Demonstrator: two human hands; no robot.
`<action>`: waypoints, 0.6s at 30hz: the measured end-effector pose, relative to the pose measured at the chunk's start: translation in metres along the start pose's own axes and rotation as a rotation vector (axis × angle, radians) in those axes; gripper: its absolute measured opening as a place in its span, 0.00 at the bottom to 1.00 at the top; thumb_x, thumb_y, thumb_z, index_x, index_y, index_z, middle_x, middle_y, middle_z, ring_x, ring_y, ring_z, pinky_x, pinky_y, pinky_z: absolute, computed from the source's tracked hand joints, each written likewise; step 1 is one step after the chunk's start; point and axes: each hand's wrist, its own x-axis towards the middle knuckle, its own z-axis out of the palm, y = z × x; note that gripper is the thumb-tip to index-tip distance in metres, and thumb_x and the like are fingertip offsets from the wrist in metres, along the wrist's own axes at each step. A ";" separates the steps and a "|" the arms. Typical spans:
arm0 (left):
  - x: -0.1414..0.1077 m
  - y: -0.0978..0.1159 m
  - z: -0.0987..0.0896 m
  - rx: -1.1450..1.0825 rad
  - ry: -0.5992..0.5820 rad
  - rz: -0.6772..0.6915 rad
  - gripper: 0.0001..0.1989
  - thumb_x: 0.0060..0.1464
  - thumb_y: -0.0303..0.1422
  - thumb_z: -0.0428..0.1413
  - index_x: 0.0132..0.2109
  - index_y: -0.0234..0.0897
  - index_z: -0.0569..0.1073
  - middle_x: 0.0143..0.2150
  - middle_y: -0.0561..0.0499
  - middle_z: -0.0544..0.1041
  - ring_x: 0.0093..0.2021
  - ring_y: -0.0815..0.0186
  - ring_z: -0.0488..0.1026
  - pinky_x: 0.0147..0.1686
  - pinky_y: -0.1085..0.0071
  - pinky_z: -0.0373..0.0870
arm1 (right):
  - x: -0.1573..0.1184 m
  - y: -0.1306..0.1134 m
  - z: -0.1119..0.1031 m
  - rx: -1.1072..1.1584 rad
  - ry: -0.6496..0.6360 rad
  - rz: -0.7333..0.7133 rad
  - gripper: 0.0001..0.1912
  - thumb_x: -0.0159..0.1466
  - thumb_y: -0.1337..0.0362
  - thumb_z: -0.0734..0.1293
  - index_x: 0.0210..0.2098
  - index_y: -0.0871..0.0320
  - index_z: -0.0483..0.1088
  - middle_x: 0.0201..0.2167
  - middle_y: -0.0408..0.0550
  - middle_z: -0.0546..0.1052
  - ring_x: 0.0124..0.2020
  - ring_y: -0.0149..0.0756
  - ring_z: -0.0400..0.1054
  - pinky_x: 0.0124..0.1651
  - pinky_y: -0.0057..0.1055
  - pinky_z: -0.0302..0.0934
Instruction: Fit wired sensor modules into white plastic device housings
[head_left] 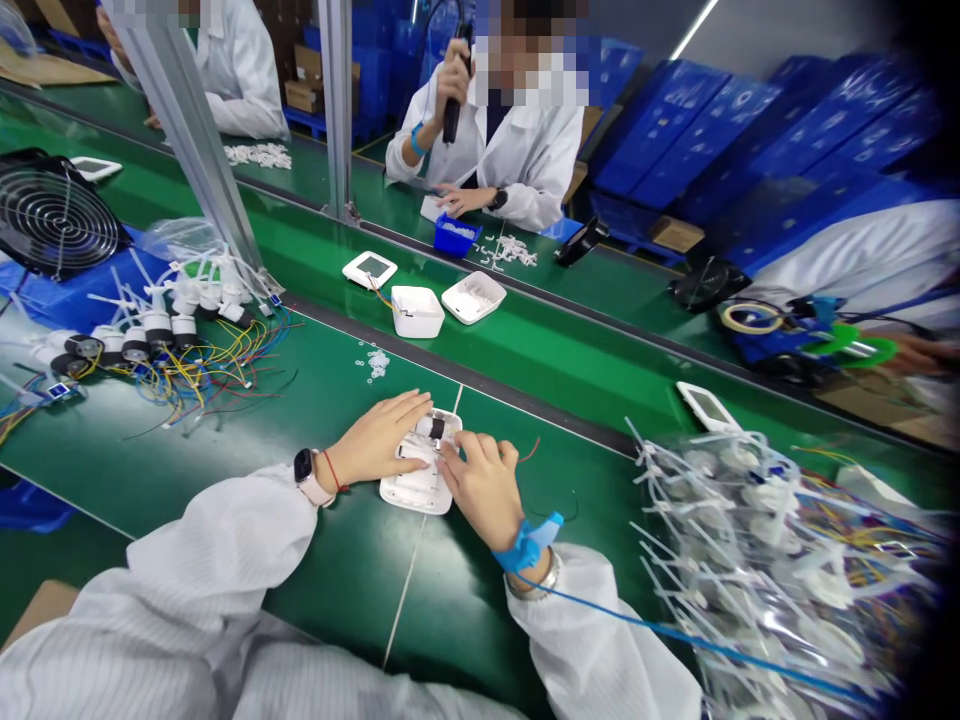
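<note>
The person's white striped coat [225,540] lies nearest the camera, its sleeves running forward to both hands over the green desk [337,590]. Between the hands, on the desk, sits a white plastic housing [416,492], its inner side facing up. The left hand [379,435] rests over the housing's left side, thumb and fingers apart. The right hand [484,480] bends over the opposite side, fingertips at a black-and-white cylindrical part [430,428] inside the housing; whether they pinch it, one cannot tell. A blue wrist strap [521,548] with a blue cord [645,625] circles the right wrist, and a smartwatch [306,468] the left.

Just beyond the left hand lies a scatter of small translucent rings [377,363]. Farther left of that hand is a heap of small motors [157,330] with pale tubes and coloured wires. Well to the right of the right hand spreads a bundle of pale tubes [772,560] and wires. Ahead of both hands, on a green strip, stand a display panel [371,269], a white box [418,315] and an open white shell [474,297].
</note>
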 end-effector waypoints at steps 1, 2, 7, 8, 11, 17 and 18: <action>0.000 0.000 0.001 -0.012 0.002 0.000 0.38 0.50 0.45 0.56 0.62 0.33 0.51 0.63 0.41 0.53 0.64 0.58 0.47 0.60 0.60 0.51 | 0.002 0.000 0.001 0.000 -0.001 -0.012 0.08 0.63 0.65 0.62 0.37 0.60 0.72 0.36 0.51 0.71 0.39 0.40 0.57 0.42 0.39 0.45; 0.000 -0.001 0.001 -0.021 0.004 0.001 0.38 0.49 0.44 0.56 0.62 0.32 0.51 0.63 0.41 0.54 0.64 0.58 0.47 0.60 0.60 0.51 | 0.003 0.001 0.003 -0.002 0.001 -0.017 0.08 0.63 0.65 0.62 0.36 0.60 0.73 0.34 0.51 0.70 0.38 0.39 0.57 0.42 0.38 0.45; 0.001 -0.002 0.001 -0.048 0.015 0.009 0.38 0.48 0.43 0.57 0.62 0.32 0.52 0.63 0.40 0.55 0.64 0.58 0.48 0.60 0.59 0.52 | 0.002 0.003 0.010 0.052 0.055 0.027 0.08 0.62 0.64 0.62 0.34 0.58 0.73 0.33 0.49 0.70 0.38 0.38 0.58 0.41 0.37 0.44; 0.000 -0.002 0.000 -0.047 0.021 0.014 0.38 0.49 0.43 0.57 0.62 0.33 0.52 0.63 0.40 0.55 0.63 0.58 0.49 0.60 0.59 0.52 | 0.000 0.004 0.010 0.074 0.081 0.036 0.08 0.63 0.63 0.62 0.35 0.56 0.73 0.35 0.49 0.71 0.39 0.38 0.58 0.41 0.37 0.44; -0.001 -0.001 -0.004 -0.014 0.035 0.027 0.35 0.51 0.45 0.55 0.61 0.32 0.54 0.61 0.40 0.58 0.62 0.58 0.52 0.59 0.59 0.53 | -0.009 0.001 0.004 0.102 0.149 0.087 0.10 0.63 0.60 0.61 0.33 0.55 0.73 0.36 0.50 0.72 0.40 0.39 0.61 0.42 0.38 0.45; -0.002 0.003 -0.021 0.021 0.058 -0.083 0.16 0.57 0.40 0.49 0.47 0.36 0.71 0.46 0.45 0.75 0.50 0.58 0.69 0.52 0.59 0.61 | -0.014 -0.011 -0.008 0.081 -0.347 0.296 0.13 0.63 0.62 0.60 0.26 0.59 0.70 0.23 0.49 0.74 0.24 0.35 0.67 0.26 0.30 0.46; -0.002 0.002 -0.024 -0.024 0.053 -0.124 0.15 0.57 0.39 0.49 0.46 0.37 0.73 0.45 0.46 0.76 0.48 0.59 0.70 0.50 0.60 0.63 | -0.013 -0.010 -0.009 0.105 -0.390 0.302 0.11 0.64 0.64 0.60 0.27 0.59 0.70 0.25 0.48 0.75 0.24 0.35 0.68 0.25 0.29 0.46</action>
